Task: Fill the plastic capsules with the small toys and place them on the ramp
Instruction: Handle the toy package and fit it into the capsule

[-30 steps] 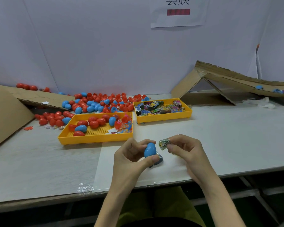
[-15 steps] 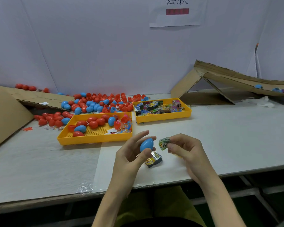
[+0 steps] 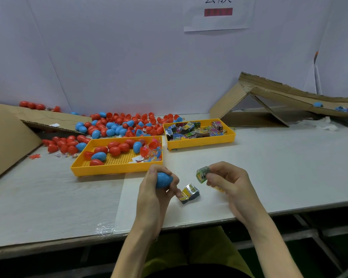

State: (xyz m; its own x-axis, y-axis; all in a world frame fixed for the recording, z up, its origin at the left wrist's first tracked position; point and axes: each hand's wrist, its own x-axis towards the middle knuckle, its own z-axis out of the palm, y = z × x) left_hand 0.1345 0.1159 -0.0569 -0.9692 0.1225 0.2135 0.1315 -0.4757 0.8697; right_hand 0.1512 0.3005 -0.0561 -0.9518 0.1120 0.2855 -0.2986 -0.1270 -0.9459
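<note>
My left hand [image 3: 156,190] grips a blue egg-shaped capsule [image 3: 163,179] above the white table, and its lower fingertips touch a yellow and black toy packet [image 3: 189,193] that lies on the table. My right hand [image 3: 228,182] pinches a small green toy packet [image 3: 203,174] between thumb and fingers, a short gap to the right of the capsule. The cardboard ramp [image 3: 285,93] rises at the far right, with a blue capsule [image 3: 317,104] and other small pieces lying on its slope.
A yellow tray [image 3: 113,167] with red and blue capsules stands ahead on the left. Beside it, a second yellow tray [image 3: 201,144] holds toy packets. Loose capsules [image 3: 117,125] are heaped behind the trays. A cardboard sheet [image 3: 6,137] leans at the far left. The table edge runs close below my hands.
My left hand has curled its fingers tighter round the blue capsule and turned it sideways; the yellow and black packet now lies uncovered. My right hand has kept the green packet almost still.
</note>
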